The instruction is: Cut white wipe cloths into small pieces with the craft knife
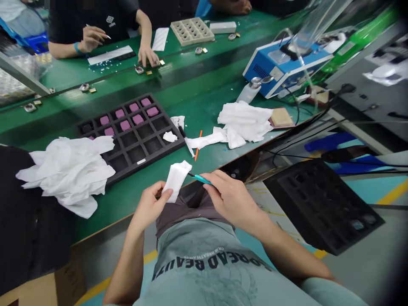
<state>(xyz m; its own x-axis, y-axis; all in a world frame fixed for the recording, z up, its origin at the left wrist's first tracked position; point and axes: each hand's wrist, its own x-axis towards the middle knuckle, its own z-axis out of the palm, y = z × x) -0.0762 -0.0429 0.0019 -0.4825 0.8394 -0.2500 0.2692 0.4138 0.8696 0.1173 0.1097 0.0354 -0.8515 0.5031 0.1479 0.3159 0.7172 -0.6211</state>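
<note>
Just below the centre of the frame, a folded white cloth (177, 180) is pinched between the thumb and fingers of the left hand (153, 203). A slim teal tool (203, 179) is gripped by the right hand (231, 196), its dark tip at the cloth's right edge; whether contact is made cannot be told. Ideally, the cloth is kept firmly backed and the tip guided lightly, clear of the left thumb.

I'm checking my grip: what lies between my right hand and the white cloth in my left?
The head view shows a turquoise tool, held by your right hand, dark tip toward the cloth.
</note>
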